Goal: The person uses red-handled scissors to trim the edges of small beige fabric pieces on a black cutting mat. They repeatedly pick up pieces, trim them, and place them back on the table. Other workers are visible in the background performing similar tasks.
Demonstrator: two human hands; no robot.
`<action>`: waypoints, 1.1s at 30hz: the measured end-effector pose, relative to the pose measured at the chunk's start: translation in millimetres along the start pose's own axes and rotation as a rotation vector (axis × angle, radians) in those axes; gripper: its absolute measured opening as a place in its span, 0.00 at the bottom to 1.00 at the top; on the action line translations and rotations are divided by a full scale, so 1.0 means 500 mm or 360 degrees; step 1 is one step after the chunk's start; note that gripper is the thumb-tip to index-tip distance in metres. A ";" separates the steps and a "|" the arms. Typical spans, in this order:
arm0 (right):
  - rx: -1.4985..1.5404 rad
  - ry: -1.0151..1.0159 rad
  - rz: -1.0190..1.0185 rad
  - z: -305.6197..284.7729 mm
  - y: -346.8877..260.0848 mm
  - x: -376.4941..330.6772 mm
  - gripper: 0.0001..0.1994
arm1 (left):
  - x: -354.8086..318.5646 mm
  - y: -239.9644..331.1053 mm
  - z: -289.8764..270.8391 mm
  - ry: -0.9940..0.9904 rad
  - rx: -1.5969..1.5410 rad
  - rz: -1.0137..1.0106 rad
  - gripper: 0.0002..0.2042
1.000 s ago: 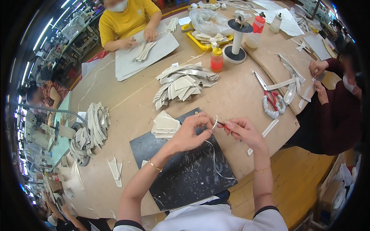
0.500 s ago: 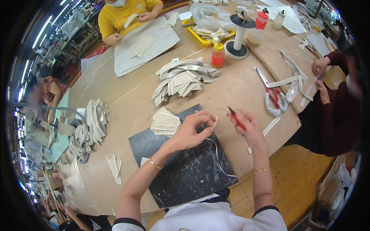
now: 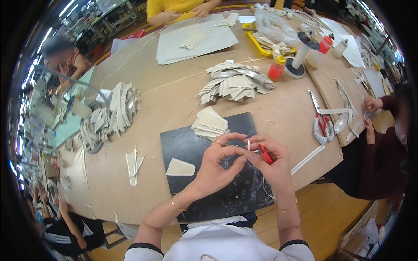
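Note:
Over a black board (image 3: 209, 189) my two hands meet at the fingertips. My left hand (image 3: 221, 163) is closed in a pinch on a thin white cord (image 3: 248, 145), whose tail hangs below the right hand toward the board's right edge. Red-handled thread snips (image 3: 265, 155) sit in my right hand (image 3: 278, 164), tucked against the fingers; their blades are hidden. The right thumb and fingertips also touch the cord. Behind my hands, a small stack of cream pieces (image 3: 210, 123) lies on the board. One cream piece (image 3: 180, 167) lies left of my left hand.
A large heap of cream pieces (image 3: 235, 82) lies farther back. To the right are big red-handled scissors (image 3: 323, 122) and a white strip (image 3: 308, 159). A red glue bottle (image 3: 276, 69) stands near a spool stand (image 3: 300, 56). Co-workers sit across and at right.
My right hand has come in to meet the left at the cord, and the snips have turned inward. The view has swung left, uncovering the single cream piece on the board.

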State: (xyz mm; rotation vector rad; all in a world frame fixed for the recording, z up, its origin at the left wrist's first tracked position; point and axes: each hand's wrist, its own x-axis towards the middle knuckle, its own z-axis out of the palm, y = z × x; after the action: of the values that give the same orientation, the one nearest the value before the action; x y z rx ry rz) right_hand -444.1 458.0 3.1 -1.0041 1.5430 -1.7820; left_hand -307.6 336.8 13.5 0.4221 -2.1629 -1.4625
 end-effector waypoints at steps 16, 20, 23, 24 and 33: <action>0.0588 -0.0943 -0.0875 -0.259 -0.178 -0.249 0.10 | -0.300 -0.159 -0.089 -0.0205 0.1435 -0.0335 0.34; 0.0741 -0.1267 -0.0715 -0.173 -0.153 -0.225 0.09 | -0.309 -0.129 0.027 -0.0124 0.1308 -0.0398 0.35; 0.0048 -0.0793 0.0190 -0.028 -0.121 -0.181 0.07 | -0.298 -0.095 0.080 -0.0098 0.1077 -0.0354 0.31; -0.0165 -0.0763 0.0587 0.020 -0.101 -0.166 0.06 | -0.301 -0.086 0.076 -0.0016 0.0856 -0.0328 0.29; 0.0209 -0.1166 0.1107 0.144 0.005 -0.103 0.05 | -0.331 -0.062 -0.096 0.0104 -0.1414 -0.0886 0.12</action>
State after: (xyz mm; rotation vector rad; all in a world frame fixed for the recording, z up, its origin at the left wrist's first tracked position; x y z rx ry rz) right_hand -355.8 459.3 -4.4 -0.7839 1.0856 -0.8726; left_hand -143.8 372.1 -37.7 0.7338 -1.1701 -2.4573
